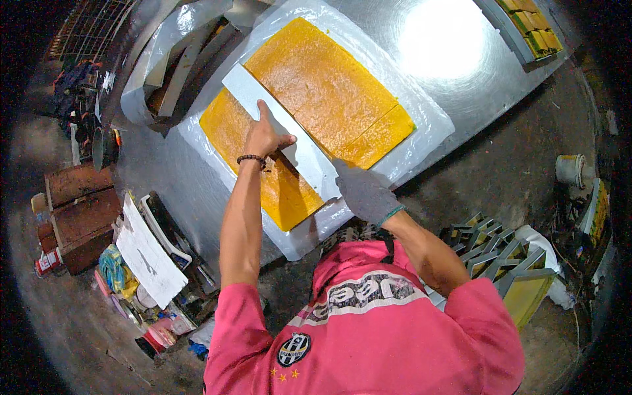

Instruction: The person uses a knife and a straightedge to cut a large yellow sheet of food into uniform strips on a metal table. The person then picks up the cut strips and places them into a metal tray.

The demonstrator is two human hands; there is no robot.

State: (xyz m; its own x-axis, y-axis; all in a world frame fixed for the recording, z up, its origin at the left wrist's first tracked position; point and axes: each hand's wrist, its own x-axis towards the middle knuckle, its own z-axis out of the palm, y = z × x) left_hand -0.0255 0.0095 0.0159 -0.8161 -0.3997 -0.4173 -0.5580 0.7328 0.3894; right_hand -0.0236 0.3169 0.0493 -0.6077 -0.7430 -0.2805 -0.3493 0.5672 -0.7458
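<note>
A flat yellow-orange slab (316, 84), probably cake, lies on clear plastic sheeting (424, 118) over a metal table. A straight white strip (286, 133) rests across the slab like a ruler. My bare left hand (266, 136) presses on the strip with thumb and forefinger spread, a beaded bracelet at the wrist. My right hand (363, 190), in a grey knit glove, is at the strip's near end, its fingers closed; whether it holds a tool there is hidden. A thin cut line crosses the slab near its right end.
Long metal bars (182, 69) lie in plastic at the table's upper left. A metal tray (513, 37) of yellow-green pieces stands upper right. Metal frames (493, 247) sit low on the right. A white board (148, 252) and assorted containers are on the left. The table edge (474, 133) runs diagonally.
</note>
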